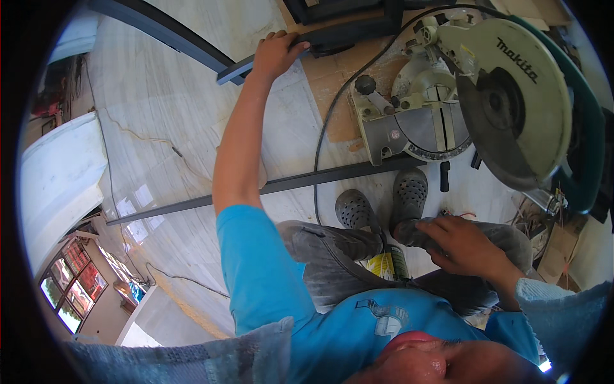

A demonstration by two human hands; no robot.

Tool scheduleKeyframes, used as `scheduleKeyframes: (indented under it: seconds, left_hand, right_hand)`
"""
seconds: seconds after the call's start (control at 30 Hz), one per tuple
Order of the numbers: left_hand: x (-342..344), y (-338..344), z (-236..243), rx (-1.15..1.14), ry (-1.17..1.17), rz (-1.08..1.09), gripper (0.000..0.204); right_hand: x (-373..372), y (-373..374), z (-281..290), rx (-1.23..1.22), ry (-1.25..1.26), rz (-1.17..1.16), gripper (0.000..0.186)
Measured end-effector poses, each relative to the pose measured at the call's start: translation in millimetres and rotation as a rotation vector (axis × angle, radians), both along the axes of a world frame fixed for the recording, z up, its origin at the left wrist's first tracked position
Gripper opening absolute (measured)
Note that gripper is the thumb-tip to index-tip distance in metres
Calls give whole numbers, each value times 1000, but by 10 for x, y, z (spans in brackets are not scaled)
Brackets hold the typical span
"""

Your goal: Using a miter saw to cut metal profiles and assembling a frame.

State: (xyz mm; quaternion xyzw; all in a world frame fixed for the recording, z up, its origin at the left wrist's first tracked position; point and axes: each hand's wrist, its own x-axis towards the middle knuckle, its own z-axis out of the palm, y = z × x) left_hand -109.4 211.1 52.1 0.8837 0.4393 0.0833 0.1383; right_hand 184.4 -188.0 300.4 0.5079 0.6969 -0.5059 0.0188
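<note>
At upper centre my left hand grips a dark grey metal bar, fingers over its top, near a long angled bar. My right hand rests on my right knee, fingers loosely apart, holding nothing. To the right stands a mitre saw with a large round guard and a metal turntable base. Another long dark bar lies across the floor along the saw's front, under my left arm. My feet, in grey clogs, are just in front of the saw.
A cardboard sheet lies beneath the saw area. A black cable loops over the pale tiled floor. Cans stand between my legs. White curved pieces and a barred window are at left; scraps and cardboard sit at right.
</note>
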Motion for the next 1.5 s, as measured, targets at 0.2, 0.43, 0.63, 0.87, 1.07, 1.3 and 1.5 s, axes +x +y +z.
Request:
scheduleKeyframes:
  seconds: [0.2,0.43,0.63,0.87,1.07,1.3,1.5]
  left_hand:
    - [-329,-592,1664,-119,136,-72,47]
    - [-246,-2226,3763,-94,71,-477,37]
    - [6,-3403,4363,776,-79,-318,73]
    - [703,-4441,3465,-698,-769,-306,83]
    - [300,-4041,2905,-908,-179,-317,54]
    - [273,-3493,1345,-621,-239,-408,51]
    - [953,-2984,115,-464,-215,-297,38]
  right_hand:
    - [-125,68,269,93,131,-14,51]
    - [-533,83,653,1013,-10,-166,55]
    - [-845,-444,677,188,639,-619,41]
    - [-781,-1019,329,422,1020,-1052,28]
    - [232,-1739,689,62,453,-361,47]
    - [982,-1355,1243,627,202,-434,41]
    - [1607,-132,1376,909,-220,-760,42]
